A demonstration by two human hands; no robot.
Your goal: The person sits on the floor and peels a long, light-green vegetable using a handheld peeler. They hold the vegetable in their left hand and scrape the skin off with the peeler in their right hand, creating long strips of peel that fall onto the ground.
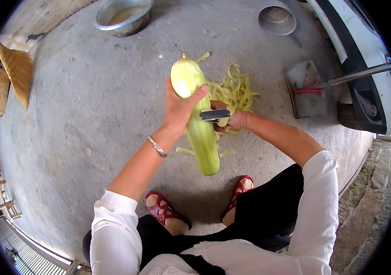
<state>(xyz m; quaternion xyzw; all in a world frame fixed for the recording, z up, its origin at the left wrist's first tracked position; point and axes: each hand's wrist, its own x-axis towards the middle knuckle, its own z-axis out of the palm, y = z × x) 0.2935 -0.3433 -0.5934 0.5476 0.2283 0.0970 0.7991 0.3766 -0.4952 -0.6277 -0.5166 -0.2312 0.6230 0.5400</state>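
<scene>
A long pale green gourd [203,146] hangs stem end up and away from me, above the concrete floor. My left hand [180,104] is wrapped round its upper part, thumb across the front. In my right hand [233,118] is a peeler [214,114] with a dark flat head, which lies against the gourd's right side at mid-length. A strip of peel hangs by the peeler. Much of the gourd's skin looks shaved in lengthwise bands. Beyond my right hand lies a heap of curled peel strips [234,89]. The right fingers are partly hidden behind the peeler.
Far left on the floor stands a metal basin [126,20] with murky liquid. A round metal pan [277,20] sits far right. A flat metal plate [306,87] with red cord lies near a white vehicle [369,68]. A straw broom [17,68] leans at left.
</scene>
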